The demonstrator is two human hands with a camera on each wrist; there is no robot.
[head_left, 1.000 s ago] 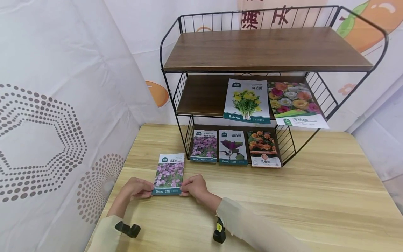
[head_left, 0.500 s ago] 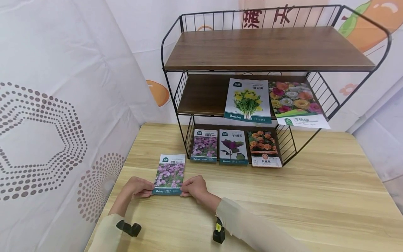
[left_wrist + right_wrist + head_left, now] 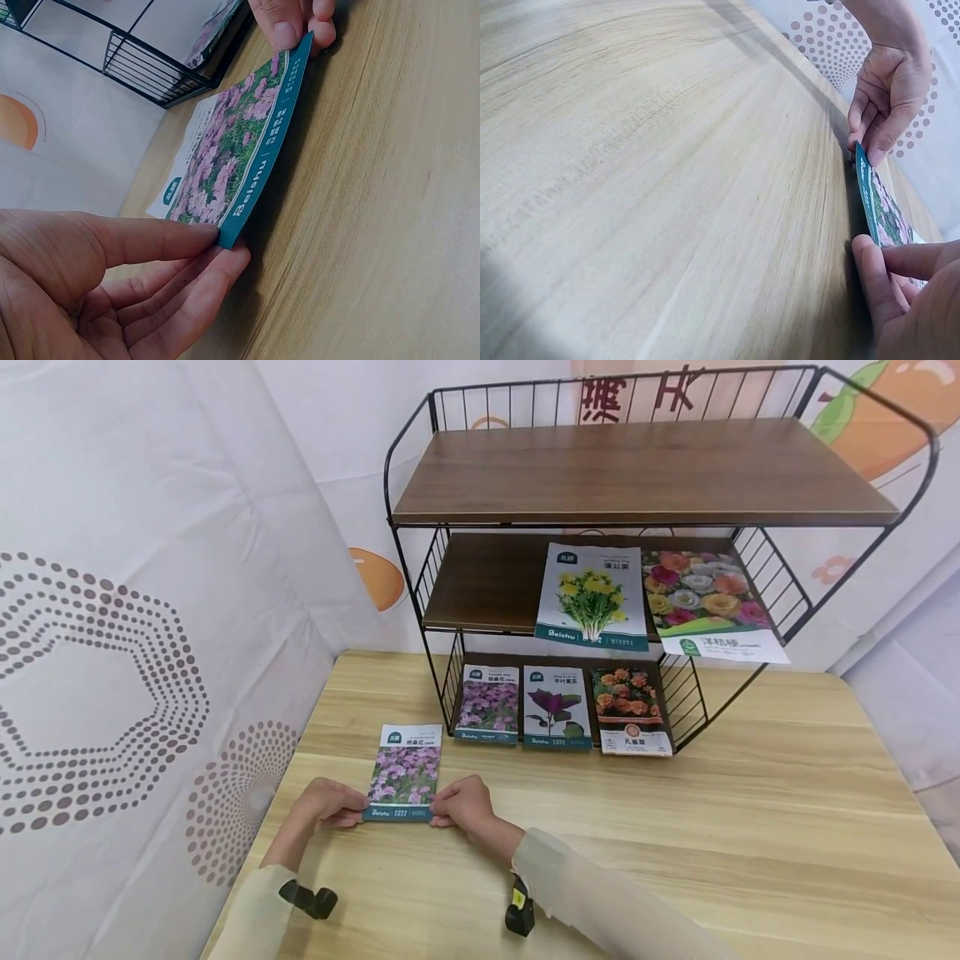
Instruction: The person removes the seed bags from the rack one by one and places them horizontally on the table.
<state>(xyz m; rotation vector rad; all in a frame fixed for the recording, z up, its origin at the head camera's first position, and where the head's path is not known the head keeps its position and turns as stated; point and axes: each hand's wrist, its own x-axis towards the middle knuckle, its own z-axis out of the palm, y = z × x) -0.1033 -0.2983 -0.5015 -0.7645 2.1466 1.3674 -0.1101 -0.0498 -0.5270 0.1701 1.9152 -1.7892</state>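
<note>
A seed packet (image 3: 405,772) with pink-purple flowers and a teal bottom band lies face up at the left of the table, in front of the rack. My left hand (image 3: 330,802) pinches its lower left corner between thumb and fingers. At the lower right corner my right hand (image 3: 463,802) pinches it in the same way. In the left wrist view the near edge of the packet (image 3: 240,150) is raised off the wood and bows slightly between both hands. The right wrist view shows the teal band of the packet (image 3: 865,191) stretched between the two thumbs.
A black wire rack (image 3: 399,568) with brown shelves stands behind. On its bottom shelf lie a purple-flower packet (image 3: 487,703), a purple-leaf packet (image 3: 557,708) and an orange-flower packet (image 3: 632,710). A yellow-flower packet (image 3: 592,597) and a mixed-flower packet (image 3: 708,602) overhang the middle shelf.
Both hands keep their hold on the packet, which stays in place. The head view has shifted slightly, so the rack sits a little higher and further right.
</note>
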